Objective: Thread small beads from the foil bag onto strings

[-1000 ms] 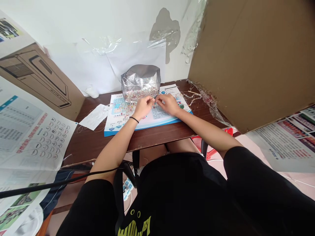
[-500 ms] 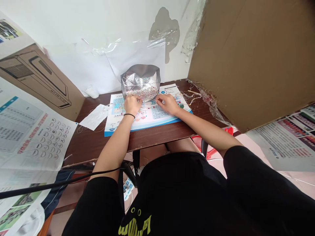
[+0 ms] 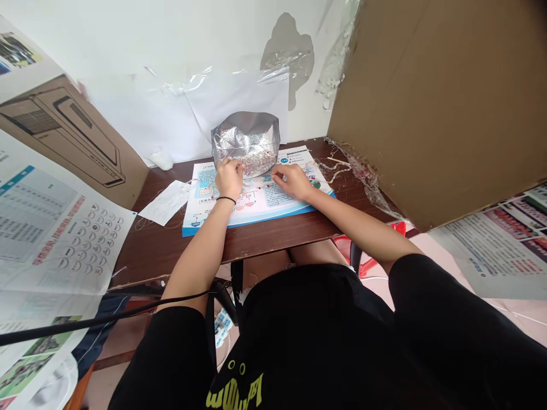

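Note:
A silver-lined grey bag [image 3: 245, 142] with many small pink and white beads [image 3: 256, 164] in its lower part stands open against the wall. My left hand [image 3: 229, 177], a black band on its wrist, is at the bag's lower left edge, fingers curled together; whatever they pinch is too small to name. My right hand [image 3: 292, 181] rests by the bag's lower right corner, thumb and fingertips pressed together on something too small to make out. Both hands are over a printed booklet [image 3: 252, 212] with a blue edge, where a few tiny red beads lie.
The brown table [image 3: 273, 242] bears a white paper slip [image 3: 166, 204] at left and bead strands [image 3: 339, 168] at right. Crumpled clear plastic [image 3: 370, 185] lies along the right cardboard panel [image 3: 427, 114]. A printed cardboard box [image 3: 81, 142] stands left. A black cable [image 3: 128, 312] crosses my left arm.
My left hand has shifted slightly up, its fingers lifted a little at the bag's front edge. My right hand has hardly moved. The view has shifted slightly.

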{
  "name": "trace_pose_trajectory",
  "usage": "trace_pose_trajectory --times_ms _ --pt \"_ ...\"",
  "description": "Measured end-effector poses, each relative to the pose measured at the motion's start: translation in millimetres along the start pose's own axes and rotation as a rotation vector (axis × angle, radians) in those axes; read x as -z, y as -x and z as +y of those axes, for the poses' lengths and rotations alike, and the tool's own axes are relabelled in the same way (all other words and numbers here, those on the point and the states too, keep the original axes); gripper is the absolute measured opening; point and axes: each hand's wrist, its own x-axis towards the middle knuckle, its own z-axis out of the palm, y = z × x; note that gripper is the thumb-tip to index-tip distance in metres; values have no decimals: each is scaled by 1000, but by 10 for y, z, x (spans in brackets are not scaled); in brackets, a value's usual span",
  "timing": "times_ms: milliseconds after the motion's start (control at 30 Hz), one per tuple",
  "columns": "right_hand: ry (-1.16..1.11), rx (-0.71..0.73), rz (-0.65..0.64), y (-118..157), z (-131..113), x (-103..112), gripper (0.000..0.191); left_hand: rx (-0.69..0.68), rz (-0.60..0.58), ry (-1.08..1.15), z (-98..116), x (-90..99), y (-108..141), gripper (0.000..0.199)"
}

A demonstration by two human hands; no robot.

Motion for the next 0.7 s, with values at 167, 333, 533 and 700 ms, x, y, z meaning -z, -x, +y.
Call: trace_pose_trajectory --times_ms 167,333,533,700 --pt "23 -36 39 -3 2 0 16 129 -30 338 219 -60 103 13" --pt "40 -99 131 -8 16 36 17 408 -311 766 442 -207 349 12" --pt "43 -87 143 -9 0 37 16 459 -453 889 436 -280 400 7" --pt "50 -65 139 0 -21 15 16 470 -471 883 401 -282 370 14"
